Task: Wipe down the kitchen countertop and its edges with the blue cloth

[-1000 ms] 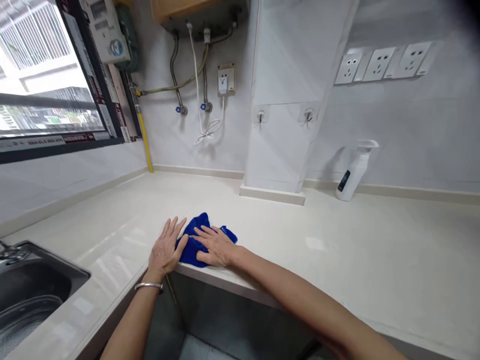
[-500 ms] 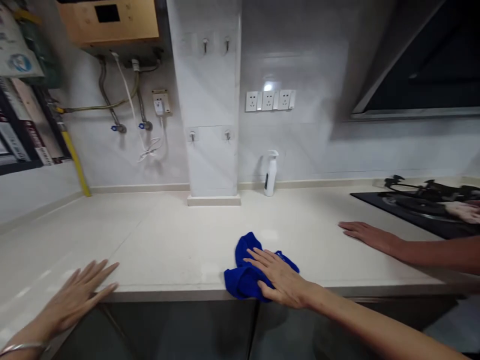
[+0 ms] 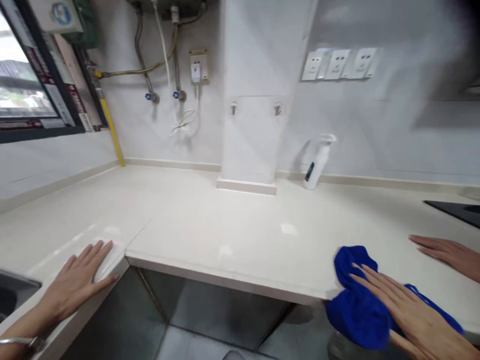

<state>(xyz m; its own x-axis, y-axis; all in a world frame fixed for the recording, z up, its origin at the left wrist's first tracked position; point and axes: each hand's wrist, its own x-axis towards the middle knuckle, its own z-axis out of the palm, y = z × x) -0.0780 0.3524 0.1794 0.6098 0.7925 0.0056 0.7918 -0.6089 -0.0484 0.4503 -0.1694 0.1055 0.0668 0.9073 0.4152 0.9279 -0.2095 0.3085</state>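
The rumpled royal-blue cloth (image 3: 360,317) lay at four o'clock, at the front edge of the glossy cream countertop (image 3: 221,212), a rounded fold drooping over that edge. Its surface looked soft and matte, bunched into lobes, with a thin cord-like blue strip curving beyond the knuckles.

The bare right hand (image 3: 414,312) rested palm down on it, fingers stretched out, nearly straight and close together, covering the fabric rather than closing around it. At eight o'clock the bare left hand (image 3: 77,280) was spread wide, palm down by the counter's inner corner, thumb well out and nothing in its hold; a shiny silver bangle (image 3: 20,341) circled the wrist.

Another person's hand (image 3: 452,254) lay flat between three and four o'clock, beyond the cloth and apart from it, the nearest thing in the way on that side. Farther out at three o'clock showed the corner of a flat black hob (image 3: 459,211). The smooth white pump-topped bottle (image 3: 318,166) stood nearer the middle, also at three o'clock, by the wall (its dark label faced partly left). At twelve o'clock a pale, squared wall column (image 3: 249,135) jutted onto the counter, and a dark metal sink (image 3: 24,284) sat at eight o'clock, past the left hand.
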